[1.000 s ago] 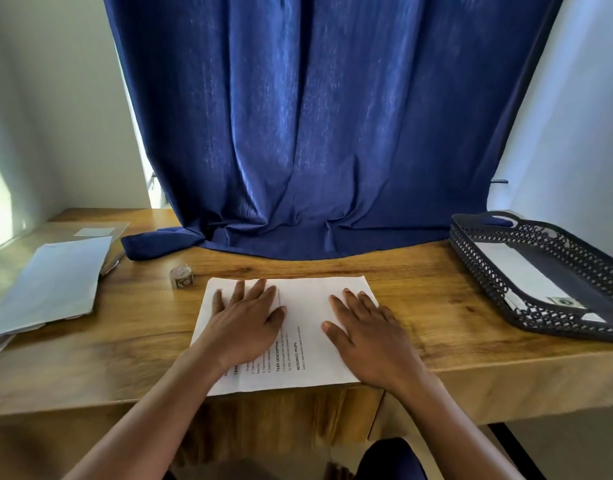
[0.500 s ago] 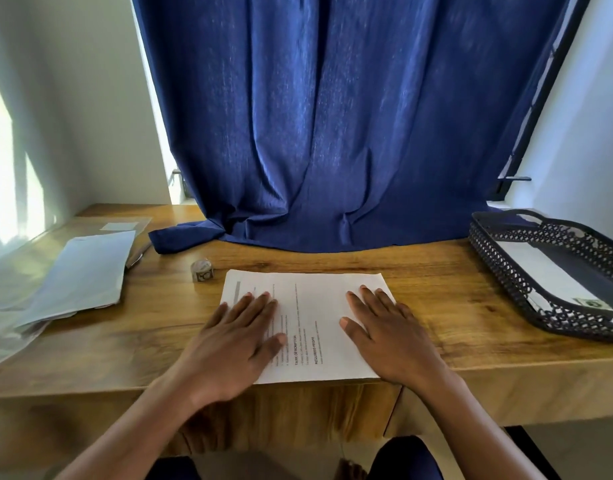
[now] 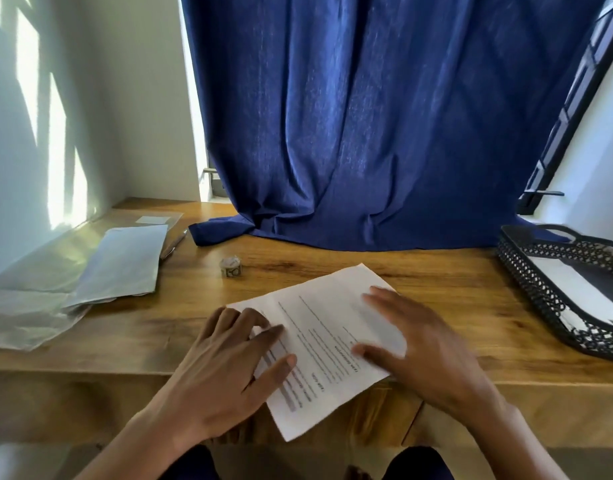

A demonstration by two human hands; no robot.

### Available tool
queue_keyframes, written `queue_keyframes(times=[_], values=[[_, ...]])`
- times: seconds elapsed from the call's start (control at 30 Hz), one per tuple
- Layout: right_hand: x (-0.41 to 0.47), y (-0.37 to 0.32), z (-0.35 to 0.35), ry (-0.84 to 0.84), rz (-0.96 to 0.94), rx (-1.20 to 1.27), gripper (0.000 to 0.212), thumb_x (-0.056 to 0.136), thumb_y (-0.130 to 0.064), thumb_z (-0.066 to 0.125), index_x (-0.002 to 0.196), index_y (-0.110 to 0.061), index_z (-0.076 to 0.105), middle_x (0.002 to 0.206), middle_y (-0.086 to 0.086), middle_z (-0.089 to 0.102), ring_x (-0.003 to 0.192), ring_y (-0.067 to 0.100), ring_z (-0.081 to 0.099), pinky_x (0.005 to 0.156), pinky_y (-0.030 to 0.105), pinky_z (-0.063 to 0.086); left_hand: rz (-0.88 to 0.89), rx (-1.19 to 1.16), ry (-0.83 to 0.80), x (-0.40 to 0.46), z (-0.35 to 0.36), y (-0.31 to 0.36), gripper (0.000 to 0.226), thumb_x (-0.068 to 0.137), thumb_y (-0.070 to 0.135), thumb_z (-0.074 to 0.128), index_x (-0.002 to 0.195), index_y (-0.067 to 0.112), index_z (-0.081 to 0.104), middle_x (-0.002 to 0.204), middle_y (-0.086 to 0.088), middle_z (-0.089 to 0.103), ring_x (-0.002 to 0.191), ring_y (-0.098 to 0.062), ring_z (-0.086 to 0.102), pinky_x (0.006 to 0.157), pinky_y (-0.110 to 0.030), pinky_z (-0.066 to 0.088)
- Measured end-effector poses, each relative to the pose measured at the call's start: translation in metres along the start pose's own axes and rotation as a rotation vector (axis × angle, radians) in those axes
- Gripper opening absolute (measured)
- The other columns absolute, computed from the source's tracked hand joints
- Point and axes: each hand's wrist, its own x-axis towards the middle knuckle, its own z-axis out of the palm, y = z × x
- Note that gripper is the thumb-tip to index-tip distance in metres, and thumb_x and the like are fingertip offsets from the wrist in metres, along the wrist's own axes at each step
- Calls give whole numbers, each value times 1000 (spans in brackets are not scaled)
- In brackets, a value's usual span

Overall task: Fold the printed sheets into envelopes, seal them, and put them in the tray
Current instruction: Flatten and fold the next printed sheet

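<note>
A white printed sheet (image 3: 327,332) lies askew on the wooden desk (image 3: 436,289), its near corner hanging past the front edge. My left hand (image 3: 229,362) rests flat on the sheet's left part, fingers spread. On the sheet's right part my right hand (image 3: 423,344) presses down, fingers apart. A stack of pale envelopes (image 3: 121,265) lies at the left of the desk. At the right stands the black perforated tray (image 3: 527,271) with a white envelope (image 3: 575,285) inside it.
A small roll of stamps or stickers (image 3: 231,267) sits just beyond the sheet. A pen (image 3: 173,244) lies beside the envelopes, over clear plastic sleeves (image 3: 24,317). A blue curtain (image 3: 384,133) drapes onto the desk's far edge. Walls close in on both sides.
The sheet has been turned from square-on to a diagonal, and its near corner now overhangs the desk edge. Both hands stayed on it and shifted with it.
</note>
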Motion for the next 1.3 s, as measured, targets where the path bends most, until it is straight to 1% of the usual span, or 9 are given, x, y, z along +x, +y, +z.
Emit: queue_keyframes(times=[0.17, 0.33, 0.47, 0.6, 0.8, 0.9, 1.0, 1.17, 1.3], values=[[-26, -17, 26, -320, -295, -52, 107, 71, -95, 47, 148, -63, -19, 160, -34, -24, 145, -11, -27, 121, 27, -14, 34, -42, 121, -18, 1, 11, 80, 96, 82, 10, 145, 39, 56, 121, 20, 39, 114, -5, 33, 113, -29, 27], [-37, 4, 41, -54, -371, 95, 74, 88, -31, 68, 154, -45, 36, 164, -21, 26, 154, -3, 11, 126, 40, 15, 43, -301, 125, -19, -13, 1, 73, 88, 91, 23, 135, 48, 61, 115, 36, 52, 117, 7, 43, 110, -31, 37], [-36, 16, 34, -34, -299, 422, 56, 91, -26, 79, 139, -45, 59, 147, -31, 50, 142, -4, 40, 121, 35, 31, 5, -853, 86, -15, -30, -25, 86, 62, 100, 53, 135, 56, 57, 143, 29, 55, 139, -1, 45, 115, -58, 39], [-28, 18, 19, -76, -154, 781, 47, 87, -16, 81, 130, -33, 70, 132, -14, 68, 125, 8, 63, 103, 28, 52, 157, -1008, -11, -8, -32, -33, 123, 44, 91, 78, 149, 32, 49, 146, 11, 60, 142, -14, 49, 118, -55, 36], [-3, 21, 1, -22, 21, 816, 34, 92, -41, 61, 124, -37, 70, 119, -27, 67, 108, -4, 62, 83, 13, 50, 198, -702, 70, 22, -15, -30, 98, 54, 78, 87, 141, 61, 44, 138, 32, 58, 130, 5, 53, 105, -26, 45], [9, 24, 1, -42, 150, 956, 35, 86, -43, 67, 120, -38, 70, 109, -13, 73, 96, 8, 69, 73, 24, 57, 110, -792, 165, 43, -10, -21, 62, 69, 84, 71, 126, 64, 57, 129, 33, 62, 121, 5, 59, 92, -14, 52], [17, 28, 1, -14, 183, 1025, 44, 79, -44, 73, 122, -33, 65, 111, -7, 76, 103, 16, 72, 90, 44, 60, 43, -964, 218, 67, -7, -15, 36, 80, 81, 62, 107, 58, 67, 106, 19, 74, 96, -8, 72, 70, -24, 61], [26, 34, 6, 50, 192, 1135, 60, 73, -44, 81, 127, -28, 60, 117, -4, 76, 107, 20, 73, 90, 46, 61, -97, -967, 262, 98, 0, -8, 57, 74, 87, 58, 107, 41, 65, 98, 15, 76, 88, -8, 75, 66, -27, 61], [34, 39, 13, 212, 280, 1122, 67, 73, -50, 78, 131, -29, 55, 115, -9, 75, 102, 11, 74, 79, 32, 63, -228, -801, 327, 111, 6, 0, 63, 84, 66, 67, 137, 39, 46, 117, 23, 63, 95, -3, 67, 63, -12, 50]])
